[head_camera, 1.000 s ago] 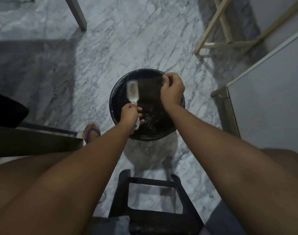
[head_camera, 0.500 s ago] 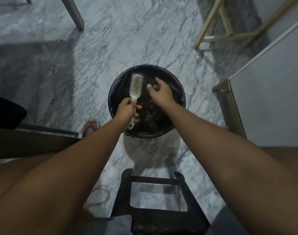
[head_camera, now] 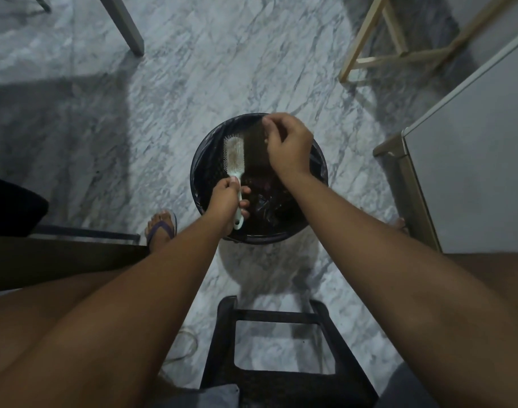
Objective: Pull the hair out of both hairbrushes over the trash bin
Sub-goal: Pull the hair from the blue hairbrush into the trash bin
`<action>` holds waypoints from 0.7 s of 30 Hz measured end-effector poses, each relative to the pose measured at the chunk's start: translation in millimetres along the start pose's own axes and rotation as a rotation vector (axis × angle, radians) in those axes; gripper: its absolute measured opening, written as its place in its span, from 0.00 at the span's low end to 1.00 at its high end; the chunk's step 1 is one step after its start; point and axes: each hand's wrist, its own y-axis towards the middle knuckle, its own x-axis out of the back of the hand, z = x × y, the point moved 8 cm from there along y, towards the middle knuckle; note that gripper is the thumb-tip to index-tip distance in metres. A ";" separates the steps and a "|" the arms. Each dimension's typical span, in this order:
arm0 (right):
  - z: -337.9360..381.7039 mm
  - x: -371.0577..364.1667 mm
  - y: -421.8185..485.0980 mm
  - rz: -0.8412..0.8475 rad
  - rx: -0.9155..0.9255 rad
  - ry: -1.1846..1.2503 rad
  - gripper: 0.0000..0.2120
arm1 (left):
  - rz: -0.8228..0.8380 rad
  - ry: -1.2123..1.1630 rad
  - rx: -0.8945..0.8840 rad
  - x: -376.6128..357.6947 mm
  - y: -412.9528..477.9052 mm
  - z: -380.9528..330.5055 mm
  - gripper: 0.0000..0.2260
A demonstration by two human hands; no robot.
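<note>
**Holding a hairbrush over the trash bin**

Gripping the handle of a white hairbrush (head_camera: 235, 156), the left hand (head_camera: 226, 201) had its fingers curled round the lower part of the handle, so that the bristled head stood above the trash bin's (head_camera: 196, 160) opening, toward its left side. The bristles faced up and carried a brownish mat.

The right hand (head_camera: 290, 145) hovered above the far right part of the trash bin, fingers curled, with thumb and forefinger pinched together on a thin veil of hair (head_camera: 253, 148). This veil stretched from the brush head across to the pinching fingertips (faint and see-through against the dark liner). Inside the trash bin, a black bag held dark crumpled contents that I cannot tell apart.

Around the trash bin lay a grey marble floor (head_camera: 193, 69). A foot (head_camera: 160, 228) in a purple sandal rested just left of the trash bin, a black stool (head_camera: 281, 312) stood on its near side, a pale wooden frame (head_camera: 399, 56) beyond it to the right, and a white cabinet (head_camera: 472, 142) to its right.
</note>
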 end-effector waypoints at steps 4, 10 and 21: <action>10.3 30.0 6.3 -0.256 0.063 0.105 0.06 | -0.044 -0.025 0.002 8.9 2.8 3.8 0.14; -59.0 25.3 -5.7 0.173 -0.372 -0.381 0.09 | -0.049 -0.015 -0.030 16.7 1.3 0.1 0.13; -37.0 -28.4 -24.6 0.395 -0.306 -0.149 0.26 | 0.118 -0.122 -0.009 -1.5 -6.3 -0.3 0.06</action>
